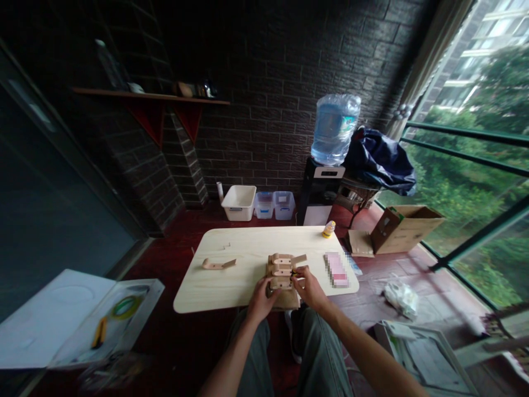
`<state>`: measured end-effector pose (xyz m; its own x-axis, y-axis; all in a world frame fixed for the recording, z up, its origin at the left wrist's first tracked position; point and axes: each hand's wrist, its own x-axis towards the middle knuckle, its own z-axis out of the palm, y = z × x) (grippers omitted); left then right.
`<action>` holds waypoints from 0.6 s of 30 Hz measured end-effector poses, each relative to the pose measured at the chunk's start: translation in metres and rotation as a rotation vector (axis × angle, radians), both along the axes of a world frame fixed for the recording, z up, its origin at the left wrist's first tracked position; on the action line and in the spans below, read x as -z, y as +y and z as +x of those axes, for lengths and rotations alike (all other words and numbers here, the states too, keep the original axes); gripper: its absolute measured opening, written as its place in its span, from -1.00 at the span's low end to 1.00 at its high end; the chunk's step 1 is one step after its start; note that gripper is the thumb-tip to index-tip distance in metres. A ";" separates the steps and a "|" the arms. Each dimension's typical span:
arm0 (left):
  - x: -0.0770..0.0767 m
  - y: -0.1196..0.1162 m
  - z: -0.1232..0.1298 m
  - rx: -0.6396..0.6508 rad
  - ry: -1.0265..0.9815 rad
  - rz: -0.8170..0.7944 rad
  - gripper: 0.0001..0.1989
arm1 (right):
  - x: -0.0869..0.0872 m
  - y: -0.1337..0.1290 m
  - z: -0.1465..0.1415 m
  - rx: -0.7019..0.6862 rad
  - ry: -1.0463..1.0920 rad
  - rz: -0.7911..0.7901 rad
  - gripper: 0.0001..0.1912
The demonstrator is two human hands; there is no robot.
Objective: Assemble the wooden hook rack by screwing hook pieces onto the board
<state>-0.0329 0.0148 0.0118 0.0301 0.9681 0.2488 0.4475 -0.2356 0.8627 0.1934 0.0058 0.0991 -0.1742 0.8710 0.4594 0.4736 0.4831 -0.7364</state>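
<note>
Several small wooden pieces (282,272) lie in a row, one behind another, on a brown cardboard-like block (286,299) at the near edge of the pale table (243,239). My left hand (262,300) is closed around the left end of the nearest piece. On the right side, my right hand (308,288) pinches a small dark and yellow thing, too small to name, beside the middle piece. A separate wooden piece with a raised end (219,265) rests on the table's left half.
Small metal bits (226,246) lie at the back left of the table. A yellow-capped bottle (329,229) and a pink box (338,269) are at its right. Bins (239,203) and a water dispenser (320,190) stand behind; an open case (144,295) is at left.
</note>
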 end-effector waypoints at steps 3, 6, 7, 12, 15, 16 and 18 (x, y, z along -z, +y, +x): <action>0.003 0.000 0.000 0.003 0.007 0.002 -0.49 | -0.010 -0.005 -0.001 -0.008 -0.009 -0.001 -0.72; 0.006 0.001 -0.001 0.002 0.031 -0.016 -0.47 | -0.021 -0.009 -0.002 -0.051 -0.014 -0.012 -0.73; 0.007 0.001 -0.002 0.000 0.035 -0.020 -0.46 | -0.023 -0.009 -0.002 -0.061 -0.015 -0.018 -0.74; 0.009 0.001 -0.002 -0.005 0.029 -0.013 -0.45 | -0.022 -0.004 -0.002 -0.047 -0.006 -0.035 -0.74; 0.005 0.001 -0.001 -0.007 0.038 -0.007 -0.48 | -0.011 0.001 -0.001 -0.033 -0.019 -0.036 -0.71; 0.004 0.000 -0.001 -0.004 0.041 -0.008 -0.49 | -0.007 0.003 -0.001 -0.032 -0.023 -0.029 -0.71; 0.001 0.000 0.000 0.002 0.044 -0.009 -0.51 | 0.000 0.005 0.000 -0.036 -0.026 -0.006 -0.72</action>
<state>-0.0332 0.0150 0.0113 0.0426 0.9702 0.2386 0.4848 -0.2289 0.8442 0.1930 0.0111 0.0993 -0.2170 0.8666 0.4494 0.4748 0.4959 -0.7271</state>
